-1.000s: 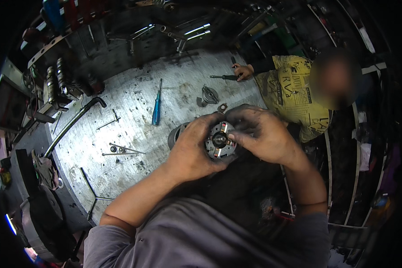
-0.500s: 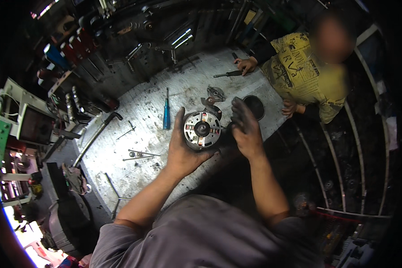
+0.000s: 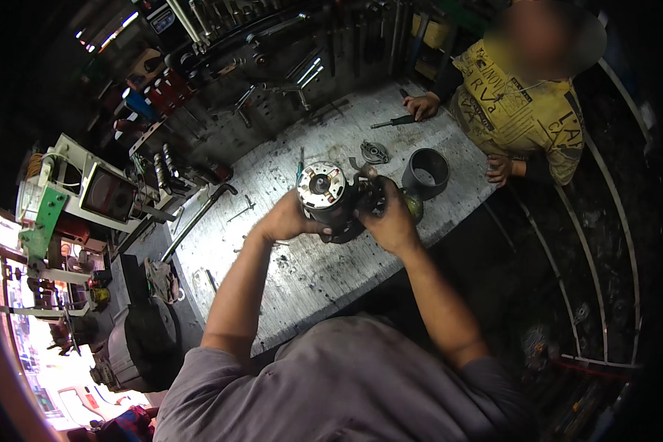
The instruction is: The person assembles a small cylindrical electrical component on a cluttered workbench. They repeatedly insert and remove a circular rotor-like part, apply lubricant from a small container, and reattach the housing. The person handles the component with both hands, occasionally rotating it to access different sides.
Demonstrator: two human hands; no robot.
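My left hand is wrapped round the near left side of a cylindrical electric motor body, which stands tilted with a pale slotted brush plate and a dark centre on top. Against its right side, my right hand is closed on a dark metal part, largely hidden by the fingers. Just right of that hand, a yellowish-green rounded piece shows in part. Beyond the hands lies a small metal end cover. An open dark cylindrical sleeve stands to its right.
A co-worker in a yellow shirt stands at the far right, one hand by a black-handled screwdriver. The metal table carries a long bar and a small T-shaped tool at left. Wrenches hang behind.
My right hand, apart from the motor body before, has come in and closed on a dark part beside it. The sleeve now shows more fully, and the view has shifted.
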